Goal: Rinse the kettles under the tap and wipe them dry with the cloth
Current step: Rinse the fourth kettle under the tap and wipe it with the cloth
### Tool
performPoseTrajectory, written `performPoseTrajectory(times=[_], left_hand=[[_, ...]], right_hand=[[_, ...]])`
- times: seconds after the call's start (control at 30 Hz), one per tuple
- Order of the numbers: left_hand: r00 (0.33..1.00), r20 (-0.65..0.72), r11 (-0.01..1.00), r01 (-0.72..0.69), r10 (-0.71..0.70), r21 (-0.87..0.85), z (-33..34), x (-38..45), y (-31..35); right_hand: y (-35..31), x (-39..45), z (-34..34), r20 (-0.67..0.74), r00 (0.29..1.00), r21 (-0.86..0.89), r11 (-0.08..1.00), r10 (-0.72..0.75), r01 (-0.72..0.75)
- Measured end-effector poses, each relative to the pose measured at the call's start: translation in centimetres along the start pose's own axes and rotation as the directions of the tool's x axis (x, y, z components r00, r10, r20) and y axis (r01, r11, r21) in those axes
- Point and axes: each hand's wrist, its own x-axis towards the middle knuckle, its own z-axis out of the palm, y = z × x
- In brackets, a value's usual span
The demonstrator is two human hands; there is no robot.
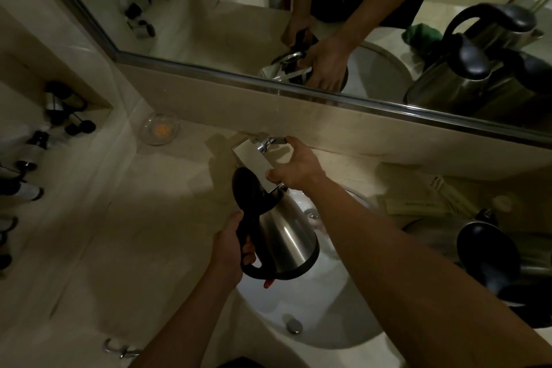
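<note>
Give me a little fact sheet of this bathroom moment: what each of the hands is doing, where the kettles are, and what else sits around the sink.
left hand: grips the black handle of a steel kettle, held tilted over the sink
right hand: rests on the flat chrome tap, fingers around its lever
water: none visibly running
second kettle: stands on the counter to the right of the sink
glass dish: on the counter, left of the tap
small bottles: lined up along the far left
mirror: above the counter
</note>
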Motion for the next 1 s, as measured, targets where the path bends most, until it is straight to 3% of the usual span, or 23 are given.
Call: performPoseTrajectory(times=[0.5,1.0], left_hand=[[1.0,0.013,1.0,-0.019,0.018,0.017,-0.9,0.5,-0.6],[1.0,-0.009,0.998,-0.018,0.019,0.052,-0.7,0.2,-0.9]], right_hand=[[-0.4,-0.9,-0.5,-0.022,1.0,-0.017,1.0,-0.003,0.002],[-0.3,-0.2,0.0,0.043,0.999,0.008,1.0,0.021,-0.021]])
